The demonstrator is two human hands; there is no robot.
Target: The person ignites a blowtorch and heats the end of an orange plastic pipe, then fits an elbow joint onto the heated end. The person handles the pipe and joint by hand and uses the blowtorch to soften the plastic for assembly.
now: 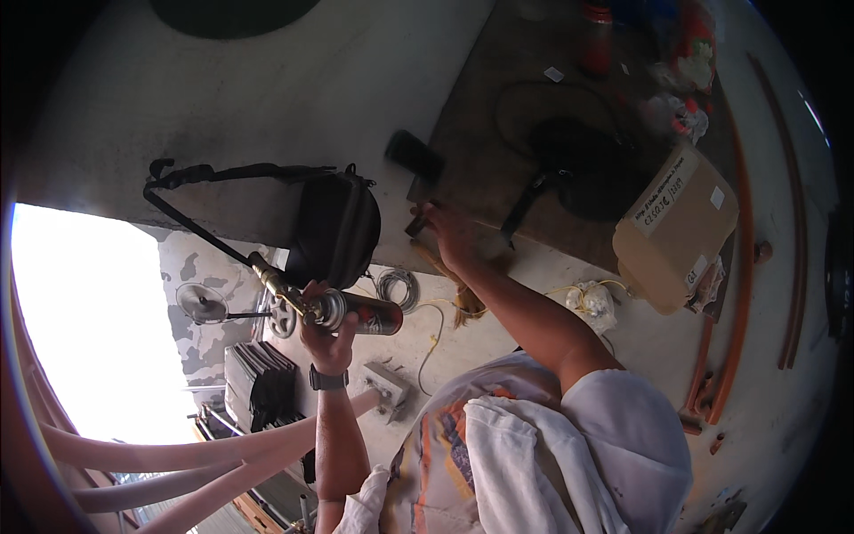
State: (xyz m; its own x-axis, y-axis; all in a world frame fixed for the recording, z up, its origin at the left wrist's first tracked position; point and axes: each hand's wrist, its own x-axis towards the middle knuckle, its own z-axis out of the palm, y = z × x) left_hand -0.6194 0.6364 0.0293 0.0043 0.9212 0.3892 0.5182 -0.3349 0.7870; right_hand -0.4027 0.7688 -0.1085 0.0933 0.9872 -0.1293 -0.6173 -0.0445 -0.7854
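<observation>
From my distant seat I watch the left hand (329, 343), whose fingers are wrapped around the joint where the gas torch (283, 289) meets its can (381, 318). The torch is in front of the body, its brass pipe pointing away to the left, the base of the can to the right. The right hand (455, 240) is stretched to the edge of the brown surface (480, 98), its fingertips at a small dark piece (414, 226); I cannot tell whether they grip it or only touch it. I see no flame, but the light is strong on that side and a pale one could escape me. My main worry is the black bag (334, 227) with its strap (249, 171), very near the pipe: if the torch were burning, a small turn of the wrist could scorch them. The fingers also sit close to the metal, so a hot pipe could burn them. A loose hold could let the heavy can tip, and a careless pull of the right hand could knock the dark cylinder (414, 156) nearby.
</observation>
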